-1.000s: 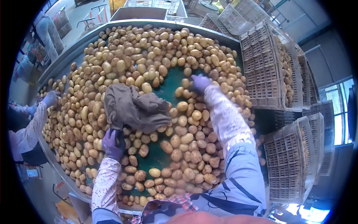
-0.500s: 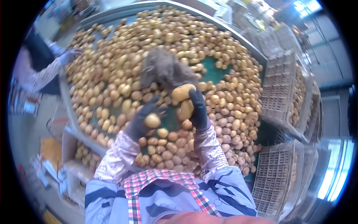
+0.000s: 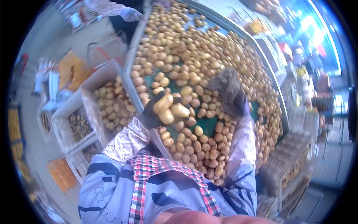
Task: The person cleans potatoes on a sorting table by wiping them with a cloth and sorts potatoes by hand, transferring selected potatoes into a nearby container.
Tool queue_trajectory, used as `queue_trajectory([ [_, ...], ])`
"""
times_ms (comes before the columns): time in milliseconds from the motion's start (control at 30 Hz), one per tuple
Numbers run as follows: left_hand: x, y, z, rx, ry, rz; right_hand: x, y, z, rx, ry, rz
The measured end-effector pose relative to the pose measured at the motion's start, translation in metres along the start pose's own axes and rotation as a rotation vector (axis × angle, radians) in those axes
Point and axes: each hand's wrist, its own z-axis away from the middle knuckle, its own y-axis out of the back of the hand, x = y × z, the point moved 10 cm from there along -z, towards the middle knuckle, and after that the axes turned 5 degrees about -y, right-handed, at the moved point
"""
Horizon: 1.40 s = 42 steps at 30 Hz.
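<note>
My left hand [image 3: 151, 115], in a dark glove, is closed around three yellowish potatoes [image 3: 166, 116] at the near left side of the sorting table [image 3: 131, 80]. My right hand [image 3: 244, 106] reaches forward over the table, right against a crumpled grey-brown cloth [image 3: 226, 84]. The cloth and blur hide its fingers, so whether it grips the cloth is unclear. Loose potatoes [image 3: 188, 150] lie below and between the hands, with patches of green table surface [image 3: 206, 126] showing among them.
To the left stand a crate of potatoes [image 3: 110, 100] and a white crate [image 3: 67, 138] holding smaller ones. Stacked crates [image 3: 285, 158] are at the right. A co-worker's gloved hand [image 3: 131, 14] is at the table's far left edge. Orange sheets [image 3: 62, 174] lie on the floor.
My view has turned left. My left hand now holds three potatoes near the table's left edge rather than one. The right hand no longer shows its two potatoes and is at the cloth.
</note>
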Motion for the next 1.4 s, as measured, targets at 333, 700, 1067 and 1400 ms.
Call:
queue_trajectory([
  [333, -0.076, 0.168, 0.171, 0.370, 0.673, 0.317, -0.126, -0.114, 0.219, 0.230, -0.132, 0.273],
  [700, 0.027, 0.032, 0.043, 0.002, 0.217, -0.280, -0.306, -0.076, 0.374, 0.346, 0.004, -0.300],
  [1067, -0.080, -0.105, 0.026, -0.660, -0.194, -1.147, -0.159, -0.166, 0.387, 0.171, -0.271, 1.070],
  [1400, -0.123, -0.085, -0.104, -0.439, 0.112, -0.877, -0.076, -0.073, 0.055, 0.791, -0.122, 1.065],
])
